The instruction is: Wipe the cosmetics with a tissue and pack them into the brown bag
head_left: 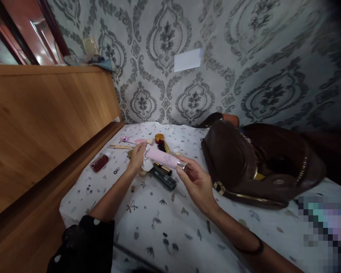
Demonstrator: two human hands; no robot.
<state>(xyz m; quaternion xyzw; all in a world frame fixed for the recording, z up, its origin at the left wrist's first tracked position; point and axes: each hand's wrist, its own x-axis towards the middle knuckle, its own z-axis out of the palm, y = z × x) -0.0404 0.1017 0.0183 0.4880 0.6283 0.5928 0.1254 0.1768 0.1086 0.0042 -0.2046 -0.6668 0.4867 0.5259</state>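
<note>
A pink tube [163,157] with a silver cap is held up between my two hands. My right hand [197,182] has its fingers closed round the capped end. At the other end, my left hand [136,157] pinches a crumpled white tissue [147,163] against the tube. Beneath them on the patterned sheet lie a dark green tube [164,179] and a black and gold cosmetic tube [163,168]. Just behind, an amber round jar [159,138] stands near another black and gold item [166,147].
An open brown bag [230,155] sits at the right. A small bottle of red liquid [99,162] lies at the left, near thin sticks [119,146] and a pink floral item [126,139]. A wooden panel [53,129] borders the left, with a patterned wall behind.
</note>
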